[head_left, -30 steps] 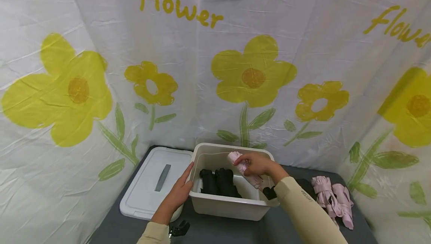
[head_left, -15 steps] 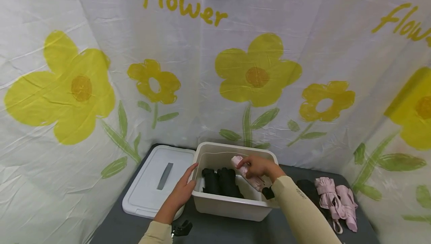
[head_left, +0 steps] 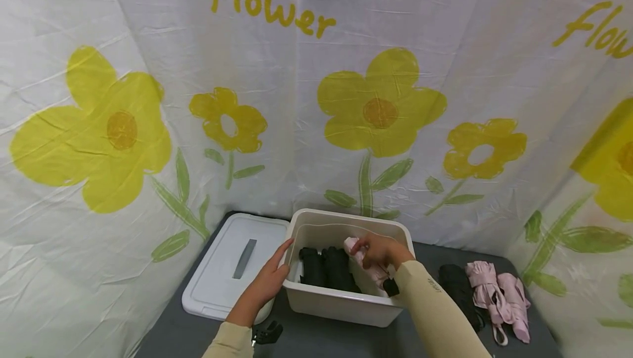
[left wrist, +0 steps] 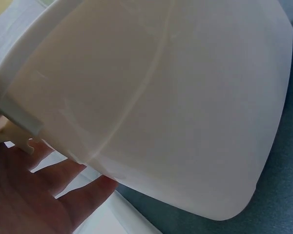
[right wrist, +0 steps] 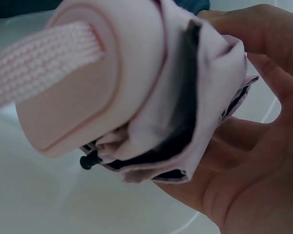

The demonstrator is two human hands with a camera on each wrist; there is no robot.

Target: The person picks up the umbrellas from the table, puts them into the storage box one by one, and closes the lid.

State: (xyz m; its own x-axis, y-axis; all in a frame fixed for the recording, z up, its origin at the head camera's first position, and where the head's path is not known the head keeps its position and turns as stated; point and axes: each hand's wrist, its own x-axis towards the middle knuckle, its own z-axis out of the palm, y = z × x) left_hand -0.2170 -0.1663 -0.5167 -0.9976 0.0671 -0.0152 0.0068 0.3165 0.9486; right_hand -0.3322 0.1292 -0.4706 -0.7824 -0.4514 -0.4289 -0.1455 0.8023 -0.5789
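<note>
In the head view, my right hand [head_left: 383,249] holds a pink folding umbrella [head_left: 354,247] low inside a beige plastic bin [head_left: 341,309]. The right wrist view shows the umbrella's pale handle end [right wrist: 68,92] with a woven strap, and curled fingers around its loose cloth. Two black folded umbrellas [head_left: 312,267] lie side by side in the bin, left of the pink one. My left hand [head_left: 269,278] rests against the bin's left side. From the left wrist, its spread, fairly straight fingers [left wrist: 90,197] touch the outer wall near a small latch [left wrist: 12,136].
A white lid [head_left: 217,270] with a grey handle lies left of the bin on the dark table [head_left: 316,341]. To the right lie one black folded umbrella [head_left: 456,289] and two pink ones [head_left: 514,306]. A flower-printed curtain [head_left: 277,182] hangs behind.
My right hand has lowered the pink umbrella further into the bin, beside the black ones. The left hand stays at the bin's side. The head view has shifted slightly.
</note>
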